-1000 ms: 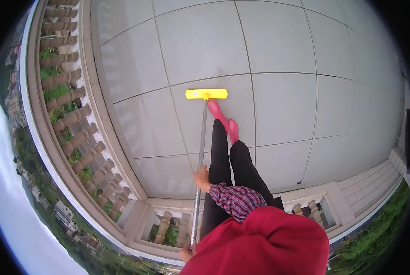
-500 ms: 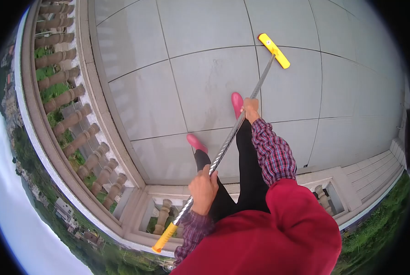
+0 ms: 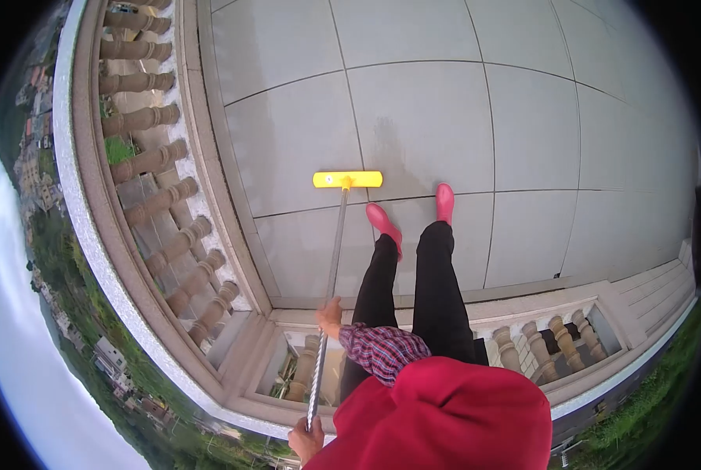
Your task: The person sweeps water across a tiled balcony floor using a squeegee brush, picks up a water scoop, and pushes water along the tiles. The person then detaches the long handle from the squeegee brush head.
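Observation:
A mop with a long silver pole (image 3: 335, 262) and a wide yellow head (image 3: 348, 179) reaches across the grey floor, left of my feet. Its head sits on or just above the tiles; I cannot tell which. My right hand (image 3: 330, 316) is closed round the middle of the pole, its plaid sleeve crossing in front of my body. Lower down, at the bottom of the view, my left hand (image 3: 306, 440) grips the twisted upper part of the pole. The pole's yellow end grip is out of sight.
A stone balustrade (image 3: 143, 120) runs along the left, and another stretch with balusters (image 3: 539, 349) passes beneath my body. My feet wear pink boots (image 3: 444, 204). Damp-looking darker patches (image 3: 389, 141) mark the tiles. Hills and buildings lie beyond the railing.
The mop head has swung left and closer to my feet from the upper right. Both hands have moved down and left with the pole. My feet have shifted, and the view has moved.

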Available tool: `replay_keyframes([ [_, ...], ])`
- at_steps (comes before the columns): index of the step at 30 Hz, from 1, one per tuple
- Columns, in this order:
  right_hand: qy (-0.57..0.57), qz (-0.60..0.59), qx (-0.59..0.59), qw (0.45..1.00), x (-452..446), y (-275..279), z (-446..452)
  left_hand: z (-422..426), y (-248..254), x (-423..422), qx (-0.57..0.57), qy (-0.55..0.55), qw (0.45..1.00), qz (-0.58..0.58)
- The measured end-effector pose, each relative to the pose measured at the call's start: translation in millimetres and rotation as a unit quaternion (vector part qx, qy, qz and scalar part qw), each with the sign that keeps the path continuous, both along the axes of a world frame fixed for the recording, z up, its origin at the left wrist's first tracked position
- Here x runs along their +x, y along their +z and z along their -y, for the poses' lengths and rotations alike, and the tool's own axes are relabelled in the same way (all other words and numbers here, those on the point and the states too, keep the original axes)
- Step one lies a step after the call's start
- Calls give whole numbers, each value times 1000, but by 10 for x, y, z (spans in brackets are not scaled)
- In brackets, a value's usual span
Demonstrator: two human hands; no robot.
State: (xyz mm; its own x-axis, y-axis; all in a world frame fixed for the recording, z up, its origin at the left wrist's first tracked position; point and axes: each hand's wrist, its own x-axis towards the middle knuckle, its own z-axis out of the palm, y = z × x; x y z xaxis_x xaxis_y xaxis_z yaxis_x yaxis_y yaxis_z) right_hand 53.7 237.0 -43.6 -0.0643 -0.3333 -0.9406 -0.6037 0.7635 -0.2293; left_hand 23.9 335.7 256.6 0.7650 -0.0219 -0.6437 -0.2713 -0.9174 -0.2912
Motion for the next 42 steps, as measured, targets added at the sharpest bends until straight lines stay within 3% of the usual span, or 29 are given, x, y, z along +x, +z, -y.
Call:
replay_keyframes([
  [1,-40,27,62,997,19,76,-80,-69,40,-16,25,-17,999,16],
  [4,-79,40,34,996,2,39,309,-297,-295,108,-23,-29,999,24],
  [9,-117,19,-136,984,-166,-705,2051,1042,-1285,319,-220,-51,973,-49],
  [10,-132,36,-97,986,-221,-781,2471,1279,-1520,313,-280,-70,957,-32],
  [12,-112,2,-141,984,-243,-1154,3018,1706,-1750,344,-322,-85,941,-55],
  [15,-33,2,-154,987,-113,-1426,2855,1513,-1842,349,-340,-69,937,-45],
  [16,-34,91,-183,978,-63,-977,2526,1335,-1759,353,-300,-15,951,-79],
  [17,-1,-12,-145,989,58,-1098,2148,1052,-1604,350,-260,38,958,-112],
  [20,28,-31,-117,992,104,-1224,411,-62,-1058,136,-174,99,974,-101],
  [24,98,34,5,995,-141,-70,-601,-806,-200,-375,-72,148,986,-31],
  [27,63,39,26,997,-292,-31,-1187,-1083,62,-501,-31,96,995,-1],
  [28,46,30,28,998,-318,117,-1026,-1085,54,-501,-36,93,995,-6],
  [29,-71,77,128,986,-410,239,-849,-1094,77,-461,-62,76,995,14],
  [30,-105,102,105,984,-493,252,-696,-1072,88,-383,-88,59,994,35],
  [31,-140,127,81,979,-573,236,-569,-919,51,-220,-57,14,998,-38],
  [32,-161,97,55,981,-644,163,-344,-1082,-172,-123,-117,-80,989,-35],
  [35,-346,58,-46,935,-1046,-490,289,-372,-853,39,-207,-144,965,-70],
  [37,-329,-55,-89,938,-1331,-795,914,225,-1247,64,-217,-261,937,-83],
  [38,-345,3,-74,936,-1558,-1058,1075,449,-1343,87,-244,-301,918,-88],
  [40,-333,29,-87,938,-1511,-1053,1041,557,-1377,263,-230,-302,919,-106],
  [42,-296,-17,-96,950,-1220,-1029,851,274,-1422,518,-227,-303,920,-104],
])
